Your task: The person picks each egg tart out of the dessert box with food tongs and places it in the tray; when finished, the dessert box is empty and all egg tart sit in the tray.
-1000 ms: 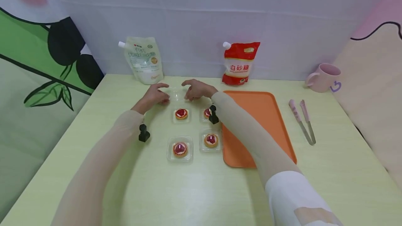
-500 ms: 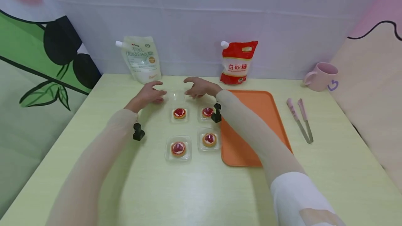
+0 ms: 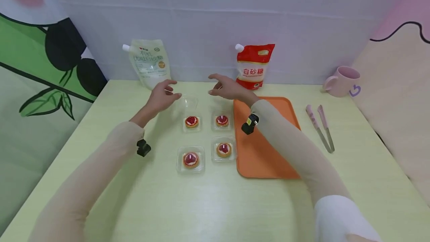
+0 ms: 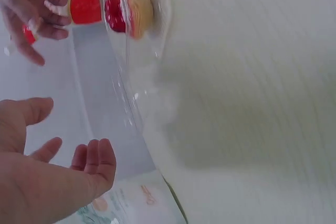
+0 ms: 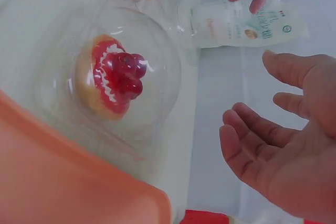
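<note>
Left hand (image 3: 162,97), right hand (image 3: 230,87): both empty, fingers loose, flanking a clear lid (image 3: 190,102) (folded back, presumably baring the tart (image 3: 192,121)).

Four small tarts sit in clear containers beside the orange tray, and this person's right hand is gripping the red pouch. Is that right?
Not quite: the right hand isn't gripping the red pouch. It is open and holds nothing, as the right wrist view shows. The four small tarts do sit in clear containers beside the orange tray.
</note>
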{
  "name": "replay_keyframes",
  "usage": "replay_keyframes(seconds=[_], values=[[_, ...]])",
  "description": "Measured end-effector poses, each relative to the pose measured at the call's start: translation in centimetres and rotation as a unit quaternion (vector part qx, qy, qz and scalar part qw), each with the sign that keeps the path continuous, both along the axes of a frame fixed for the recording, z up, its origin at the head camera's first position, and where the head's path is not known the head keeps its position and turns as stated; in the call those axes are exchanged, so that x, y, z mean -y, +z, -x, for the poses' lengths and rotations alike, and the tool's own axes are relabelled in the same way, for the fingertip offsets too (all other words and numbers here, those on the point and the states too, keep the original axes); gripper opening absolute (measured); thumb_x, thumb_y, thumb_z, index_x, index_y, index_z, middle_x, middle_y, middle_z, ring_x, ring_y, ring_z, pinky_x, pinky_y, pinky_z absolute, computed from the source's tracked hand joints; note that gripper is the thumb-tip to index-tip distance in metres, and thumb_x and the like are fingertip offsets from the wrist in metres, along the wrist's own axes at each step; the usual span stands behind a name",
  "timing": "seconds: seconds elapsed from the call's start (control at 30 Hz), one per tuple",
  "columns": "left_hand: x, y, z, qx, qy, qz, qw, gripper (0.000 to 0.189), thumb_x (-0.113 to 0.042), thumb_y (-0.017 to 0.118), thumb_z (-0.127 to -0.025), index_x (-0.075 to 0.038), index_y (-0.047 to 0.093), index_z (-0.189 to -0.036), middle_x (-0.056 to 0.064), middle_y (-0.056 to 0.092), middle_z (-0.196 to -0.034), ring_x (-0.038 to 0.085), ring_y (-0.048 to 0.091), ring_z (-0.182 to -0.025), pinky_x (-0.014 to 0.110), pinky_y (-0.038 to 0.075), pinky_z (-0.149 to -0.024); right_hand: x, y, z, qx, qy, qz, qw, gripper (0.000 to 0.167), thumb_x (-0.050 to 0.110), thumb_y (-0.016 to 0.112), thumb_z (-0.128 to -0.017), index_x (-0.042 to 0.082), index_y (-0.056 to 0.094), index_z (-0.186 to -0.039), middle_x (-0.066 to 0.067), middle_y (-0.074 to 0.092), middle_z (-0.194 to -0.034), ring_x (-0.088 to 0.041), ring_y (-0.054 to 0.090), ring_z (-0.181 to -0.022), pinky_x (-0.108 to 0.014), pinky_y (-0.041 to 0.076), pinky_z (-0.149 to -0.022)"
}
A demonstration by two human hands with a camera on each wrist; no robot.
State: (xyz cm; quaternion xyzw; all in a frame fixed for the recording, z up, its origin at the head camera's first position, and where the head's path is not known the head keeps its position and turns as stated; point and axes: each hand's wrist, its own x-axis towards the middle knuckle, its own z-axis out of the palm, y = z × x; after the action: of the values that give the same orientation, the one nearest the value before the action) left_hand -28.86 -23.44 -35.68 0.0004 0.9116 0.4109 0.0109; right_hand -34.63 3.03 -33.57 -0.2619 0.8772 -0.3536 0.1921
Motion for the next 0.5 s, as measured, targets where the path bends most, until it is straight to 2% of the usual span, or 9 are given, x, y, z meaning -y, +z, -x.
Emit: replay_keyframes(seconds=[0.1, 0.2, 0.37, 0.5], values=[[-1.2, -0.1, -0.3, -0.030, -0.056, 0.012, 0.9979, 0.059, -0.016, 0.067, -0.093, -0.002, 0.044, -0.146, 0.030, 0.049, -0.133, 0.043, 0.053, -0.124, 0.052, 0.045, -0.104, -1.1, 0.6, -0.9, -0.028, 0.000, 0.007, 0.9996, 0.067, 0.028, 0.065, -0.097, 0.018, 0.032, -0.154, -0.016, 0.058, -0.135, -0.030, 0.057, -0.123, -0.043, 0.050, -0.101], [-2.6, -0.4, -0.6, -0.043, -0.117, 0.030, 0.9918, 0.061, -0.015, 0.071, -0.090, -0.003, 0.046, -0.145, 0.029, 0.048, -0.134, 0.044, 0.052, -0.124, 0.054, 0.043, -0.104, -2.1, 0.8, -1.8, -0.049, 0.000, 0.020, 0.9986, 0.066, 0.026, 0.067, -0.096, 0.017, 0.035, -0.153, -0.016, 0.058, -0.135, -0.029, 0.057, -0.124, -0.043, 0.051, -0.101], [-5.2, -0.8, -1.0, -0.029, -0.188, 0.049, 0.9806, 0.064, -0.017, 0.076, -0.086, -0.007, 0.049, -0.144, 0.026, 0.045, -0.137, 0.042, 0.050, -0.126, 0.056, 0.042, -0.105, -3.5, 0.5, -3.2, -0.065, -0.014, 0.026, 0.9975, 0.067, 0.026, 0.071, -0.093, 0.016, 0.037, -0.150, -0.014, 0.056, -0.138, -0.029, 0.055, -0.128, -0.043, 0.051, -0.101], [-6.9, -1.5, -1.2, -0.018, -0.239, 0.087, 0.9670, 0.070, -0.018, 0.079, -0.084, -0.010, 0.048, -0.146, 0.023, 0.044, -0.139, 0.040, 0.049, -0.128, 0.059, 0.040, -0.104, -4.6, -0.4, -4.1, -0.058, -0.013, 0.021, 0.9980, 0.071, 0.023, 0.074, -0.090, 0.014, 0.037, -0.149, -0.016, 0.054, -0.141, -0.032, 0.052, -0.131, -0.045, 0.049, -0.104]])
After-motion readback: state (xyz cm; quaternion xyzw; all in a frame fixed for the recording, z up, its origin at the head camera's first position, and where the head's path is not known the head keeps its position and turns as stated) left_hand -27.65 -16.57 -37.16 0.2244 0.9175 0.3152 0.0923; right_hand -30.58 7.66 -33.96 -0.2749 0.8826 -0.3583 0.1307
